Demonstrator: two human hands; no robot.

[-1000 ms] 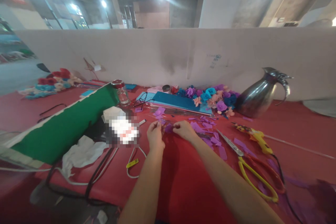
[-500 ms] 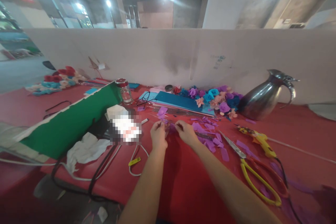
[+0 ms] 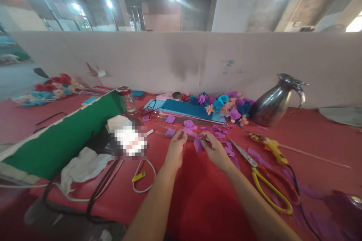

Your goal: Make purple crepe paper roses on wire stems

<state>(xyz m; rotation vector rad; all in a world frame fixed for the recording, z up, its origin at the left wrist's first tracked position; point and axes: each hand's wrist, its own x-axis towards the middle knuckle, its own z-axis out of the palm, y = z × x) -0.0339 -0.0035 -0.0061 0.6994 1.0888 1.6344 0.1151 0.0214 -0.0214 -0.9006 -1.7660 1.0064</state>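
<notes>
Over the red table, my left hand [image 3: 177,146] is closed in a pinch at the base of a purple paper flower [image 3: 189,124], which shows just above its fingertips. To its right, my right hand [image 3: 214,147] pinches a loose purple paper petal [image 3: 198,145] that hangs below the fingers. The two hands are close together but apart. Cut purple paper scraps [image 3: 219,131] lie behind and beside the right hand. Long-bladed scissors [image 3: 256,167] with yellow and red handles lie right of it.
A yellow glue gun [image 3: 275,150] with a cord and a steel jug [image 3: 274,99] stand at right. Finished paper flowers [image 3: 223,103] and blue paper sheets [image 3: 186,109] lie at the back. A glass jar [image 3: 128,101], green board [image 3: 73,135], crumpled tissue [image 3: 85,165] and cables are left.
My hands have drawn a little apart. The purple flower now shows above my left fingers, and the petal in my right hand has come into clearer view. The camera has turned slightly right.
</notes>
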